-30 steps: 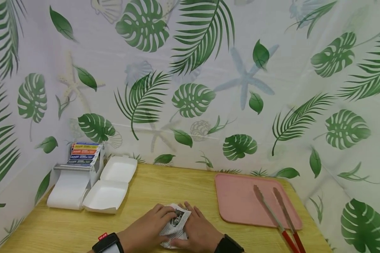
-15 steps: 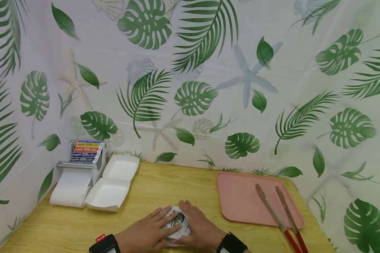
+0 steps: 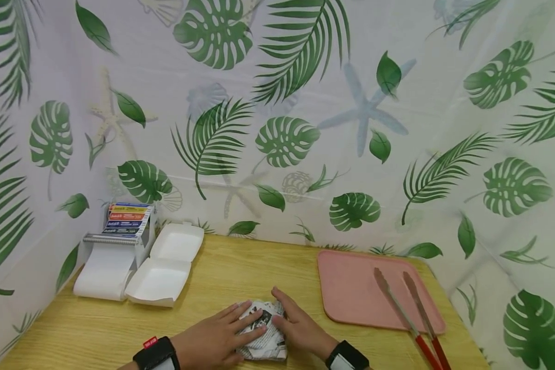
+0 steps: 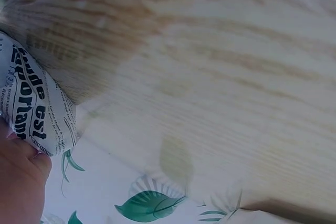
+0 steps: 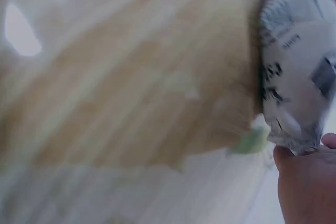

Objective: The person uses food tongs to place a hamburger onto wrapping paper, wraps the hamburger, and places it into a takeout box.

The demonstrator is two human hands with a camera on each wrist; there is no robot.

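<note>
A small bundle wrapped in newsprint paper (image 3: pixel 273 343) lies on the wood-grain table between both hands in the head view. Across its top and left side, my left hand (image 3: pixel 213 334) rests with straight, spread fingers. At the bundle's right side is my right hand (image 3: pixel 307 331), its fingers extended and its thumb at the top edge. Large black print shows on the wrapper (image 4: pixel 37 98) in the left wrist view, above part of the left hand (image 4: pixel 21 184). In the right wrist view the bundle (image 5: pixel 294 72) is blurred, beside the right hand (image 5: pixel 310 184). The wrapper hides its contents.
An open white foam box (image 3: pixel 159 280) stands at the left, beside a paper roll dispenser (image 3: pixel 106 270) with colored boxes (image 3: pixel 127 221) on top. Red-handled tongs (image 3: pixel 400 300) lie on a pink tray (image 3: pixel 347 293) at the right. A leaf-print sheet (image 3: pixel 277 205) hangs behind the table.
The left fingers, earlier curled at the paper, now lie flat across it. The right hand has shifted slightly right along the bundle, which now shows more of its right side.
</note>
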